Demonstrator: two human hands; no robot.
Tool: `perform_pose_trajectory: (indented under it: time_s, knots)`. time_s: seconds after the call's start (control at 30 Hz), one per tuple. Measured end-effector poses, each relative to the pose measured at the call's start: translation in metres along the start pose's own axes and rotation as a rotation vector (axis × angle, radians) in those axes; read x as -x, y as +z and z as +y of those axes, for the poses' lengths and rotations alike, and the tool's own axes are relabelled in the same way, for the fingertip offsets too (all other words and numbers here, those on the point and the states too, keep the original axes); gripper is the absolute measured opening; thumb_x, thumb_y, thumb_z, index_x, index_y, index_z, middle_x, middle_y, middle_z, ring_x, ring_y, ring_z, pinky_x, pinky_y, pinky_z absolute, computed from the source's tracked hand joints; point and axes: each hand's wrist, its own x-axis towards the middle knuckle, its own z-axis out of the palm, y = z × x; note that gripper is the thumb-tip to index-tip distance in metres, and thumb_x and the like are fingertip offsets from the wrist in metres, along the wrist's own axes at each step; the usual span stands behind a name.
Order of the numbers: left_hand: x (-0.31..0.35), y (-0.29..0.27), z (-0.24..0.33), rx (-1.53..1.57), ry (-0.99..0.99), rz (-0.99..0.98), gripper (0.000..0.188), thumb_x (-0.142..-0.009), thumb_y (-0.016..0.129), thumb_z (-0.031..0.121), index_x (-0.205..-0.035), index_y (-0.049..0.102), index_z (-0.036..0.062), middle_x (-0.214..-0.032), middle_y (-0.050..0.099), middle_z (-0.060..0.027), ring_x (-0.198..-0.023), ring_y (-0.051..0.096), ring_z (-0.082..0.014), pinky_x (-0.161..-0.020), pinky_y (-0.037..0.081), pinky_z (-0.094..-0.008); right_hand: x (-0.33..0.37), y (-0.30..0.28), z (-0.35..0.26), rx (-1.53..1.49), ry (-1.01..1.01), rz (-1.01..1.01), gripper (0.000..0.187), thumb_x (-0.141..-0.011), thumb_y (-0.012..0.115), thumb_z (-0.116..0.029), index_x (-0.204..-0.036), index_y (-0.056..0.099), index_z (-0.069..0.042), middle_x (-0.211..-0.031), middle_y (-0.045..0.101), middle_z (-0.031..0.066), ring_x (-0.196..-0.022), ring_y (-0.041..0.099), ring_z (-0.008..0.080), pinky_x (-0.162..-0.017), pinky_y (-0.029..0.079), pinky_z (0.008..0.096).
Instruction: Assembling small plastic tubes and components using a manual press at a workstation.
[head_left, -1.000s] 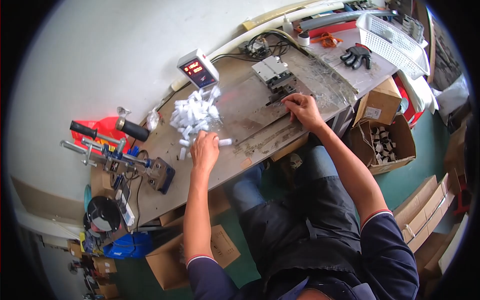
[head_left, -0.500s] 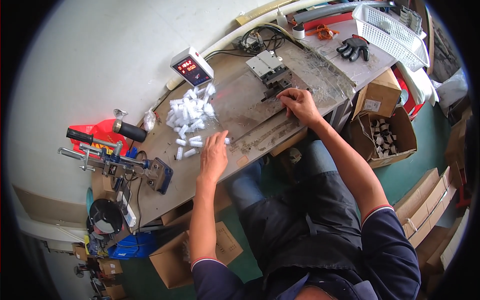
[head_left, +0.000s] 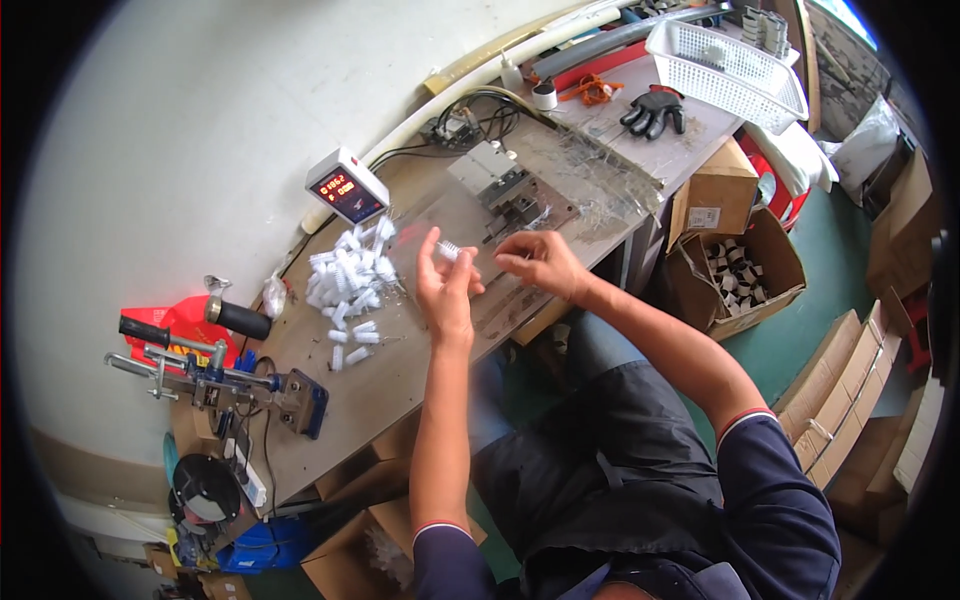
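Note:
My left hand (head_left: 446, 295) is raised over the front of the workbench, with a small white bristled brush (head_left: 449, 251) between its thumb and fingers. Just to its right is my right hand (head_left: 547, 263), thumb and fingertips drawn together. Whatever those fingertips may hold is too small to make out. The two hands are close but apart. Left of them lies a pile of similar white brushes (head_left: 350, 272), a few loose ones at its near edge. Beyond my right hand stands a small metal fixture (head_left: 500, 185) with a pale block on top.
A box with a lit red display (head_left: 347, 187) stands behind the pile. At the left is a lever press (head_left: 255, 390). A black glove (head_left: 655, 112) and a white plastic basket (head_left: 730, 78) lie at the far right. Cardboard boxes (head_left: 755, 300) stand on the floor beside the bench.
My left hand has risen from the pile's near edge and moved right, now with a brush in it. My right hand has drawn back from the fixture toward it. The whole view has shifted.

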Motion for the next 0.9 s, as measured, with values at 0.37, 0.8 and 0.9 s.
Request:
perform_pose_trajectory:
  time_s: [0.37,0.8,0.9]
  knots:
    - [-0.008,0.043,-0.029,-0.089,-0.253,-0.106,0.026,-0.098,0.071,0.016,-0.118,0.064,0.0004,-0.099,0.074,-0.0089,-0.056,0.054,-0.0051,-0.042,0.040,-0.0202,0.002,-0.037,0.003,0.194,0.179,-0.019,0.027,-0.085,0.073,-0.025,-0.085,0.074,0.002,-0.070,0.069,0.0111,-0.065,0.066,0.0175,-0.063,0.053,0.0379]
    - [-0.046,-0.010,-0.064,-0.721,0.313,0.240,0.021,-0.097,0.064,0.012,-0.116,0.068,0.0015,-0.102,0.074,-0.0138,-0.084,0.071,-0.0236,-0.072,0.055,-0.0350,-0.034,-0.029,0.013,0.814,0.096,0.241,0.025,-0.076,0.063,-0.027,-0.081,0.075,-0.006,-0.081,0.071,0.0228,-0.081,0.069,0.0426,-0.076,0.054,0.0509]
    - [-0.041,0.000,-0.061,-0.737,0.351,0.222,0.018,-0.096,0.065,0.010,-0.112,0.069,0.0032,-0.098,0.074,-0.0133,-0.087,0.072,-0.0267,-0.077,0.056,-0.0376,-0.034,-0.024,0.014,0.861,0.115,0.289,0.024,-0.076,0.063,-0.027,-0.082,0.075,-0.006,-0.082,0.071,0.0227,-0.082,0.069,0.0428,-0.077,0.054,0.0511]
